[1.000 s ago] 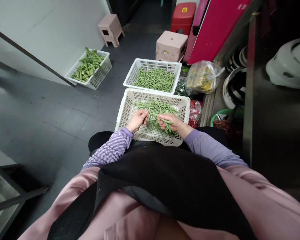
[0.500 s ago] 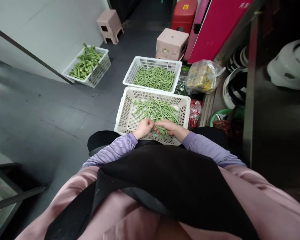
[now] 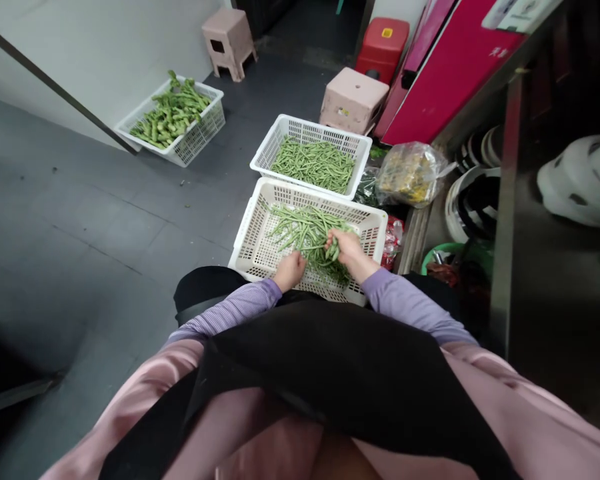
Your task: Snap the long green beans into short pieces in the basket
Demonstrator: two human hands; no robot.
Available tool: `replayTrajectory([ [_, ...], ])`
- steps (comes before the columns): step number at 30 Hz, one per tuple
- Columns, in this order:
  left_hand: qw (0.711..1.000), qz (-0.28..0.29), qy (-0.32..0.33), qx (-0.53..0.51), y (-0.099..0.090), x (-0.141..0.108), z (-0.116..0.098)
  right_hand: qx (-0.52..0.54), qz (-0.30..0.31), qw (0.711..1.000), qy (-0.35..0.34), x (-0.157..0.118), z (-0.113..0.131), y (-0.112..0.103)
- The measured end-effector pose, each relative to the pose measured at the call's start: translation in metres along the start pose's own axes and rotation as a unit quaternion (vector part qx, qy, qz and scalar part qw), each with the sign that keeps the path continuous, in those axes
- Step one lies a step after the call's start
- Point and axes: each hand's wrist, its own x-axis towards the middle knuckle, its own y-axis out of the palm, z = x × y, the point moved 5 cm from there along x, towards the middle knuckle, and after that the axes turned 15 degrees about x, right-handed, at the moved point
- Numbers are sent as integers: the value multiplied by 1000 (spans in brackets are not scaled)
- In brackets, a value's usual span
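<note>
Right hand (image 3: 349,248) closed round a small bunch of green beans (image 3: 334,251) over near basket (image 3: 250,241). Left hand (image 3: 290,271) curled; contents unclear. Partway, by judgement: short pieces (image 3: 314,163) in far basket (image 3: 271,145), long beans (image 3: 300,225) in near.

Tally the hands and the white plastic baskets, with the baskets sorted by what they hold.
Hands: 2 (left hand, right hand)
Baskets holding long green beans: 2 (near basket, far basket)
Baskets holding chunkier green vegetables: 1 (basket by the wall)
Total: 5
</note>
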Motion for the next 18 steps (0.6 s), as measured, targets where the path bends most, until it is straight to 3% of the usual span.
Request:
replayTrajectory([
  [3, 994, 52, 96, 14, -9, 0, -3, -15, -14, 1000, 9, 55, 66, 18],
  [6, 987, 80, 134, 43, -23, -2, -8, -56, -22, 998, -31, 113, 140, 49],
  [7, 983, 95, 147, 54, -26, -4, -11, -94, -24, 994, -56, 129, 157, 61],
  [8, 977, 120, 162, 67, -27, -6, -15, -176, -35, 976, -123, 142, 171, 72],
  [9, 968, 153, 180, 81, -27, -9, -19, -272, -39, 944, -183, 150, 174, 84],
  [11, 946, 222, 211, 105, -26, -14, -25, -461, -10, 850, -254, 157, 147, 110],
  [12, 938, 245, 217, 112, -26, -16, -26, -542, 41, 805, -237, 158, 115, 121],
  [14, 936, 259, 209, 110, -29, -16, -23, -587, 133, 778, -180, 154, 43, 134],
  [16, 944, 252, 189, 94, -33, -13, -17, -628, 170, 744, -151, 149, -20, 138],
  [18, 948, 258, 173, 75, -35, -11, -10, -715, 176, 662, -138, 149, -64, 136],
])
